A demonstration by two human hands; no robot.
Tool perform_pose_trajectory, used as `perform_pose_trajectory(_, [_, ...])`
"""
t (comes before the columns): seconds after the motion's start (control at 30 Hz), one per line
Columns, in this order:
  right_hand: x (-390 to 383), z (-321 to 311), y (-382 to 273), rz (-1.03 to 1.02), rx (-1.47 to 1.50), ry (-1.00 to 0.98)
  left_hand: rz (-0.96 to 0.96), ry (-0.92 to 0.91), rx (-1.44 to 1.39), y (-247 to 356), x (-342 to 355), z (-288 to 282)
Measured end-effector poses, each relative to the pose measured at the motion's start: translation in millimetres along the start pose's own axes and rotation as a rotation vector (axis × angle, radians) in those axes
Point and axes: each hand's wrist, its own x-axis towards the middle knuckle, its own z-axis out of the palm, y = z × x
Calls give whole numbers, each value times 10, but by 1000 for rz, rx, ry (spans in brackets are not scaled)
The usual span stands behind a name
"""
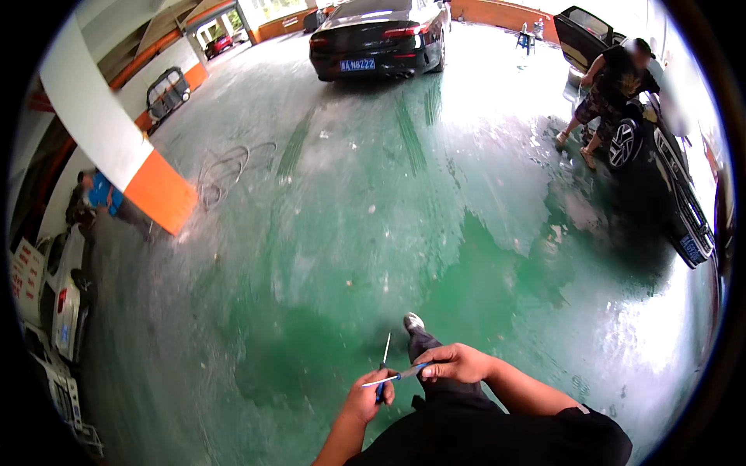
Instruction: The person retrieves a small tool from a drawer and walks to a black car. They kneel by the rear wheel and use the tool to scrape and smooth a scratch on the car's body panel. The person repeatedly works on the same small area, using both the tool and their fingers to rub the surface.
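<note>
left hand (364, 399): fingers curled closed round first screwdriver (386, 354), shaft pointing up and away
right hand (460, 363): thumb and fingers pinched on handle of second screwdriver (407, 374), shaft pointing left across left hand (can't tell if touching)
screwdrivers: both held up off the green floor (365, 264), near its close edge, blue on the handles
black car (370, 43): floor's far edge, rear end facing here
left side: loose hose (225, 172) beside pillar (162, 191) (orange base)
right edge: co-worker (622, 84) leaning by a wheel (624, 144)
</note>
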Motion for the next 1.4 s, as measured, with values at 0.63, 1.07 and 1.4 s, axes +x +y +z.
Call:
perform_pose_trajectory(0.63, [8010,-2710,-2099,-53,-326,-309,160,255,-262,5301,4565,-2666])
perform_pose_trajectory(1.07, [11426,-4338,-3757,128,239,118,-30,-12,80,9645,7854,-4007])
perform_pose_trajectory(1.4, [15747,-6281,-4415,208,-105,-125,-11,201,-57,12298,10140,-5128])
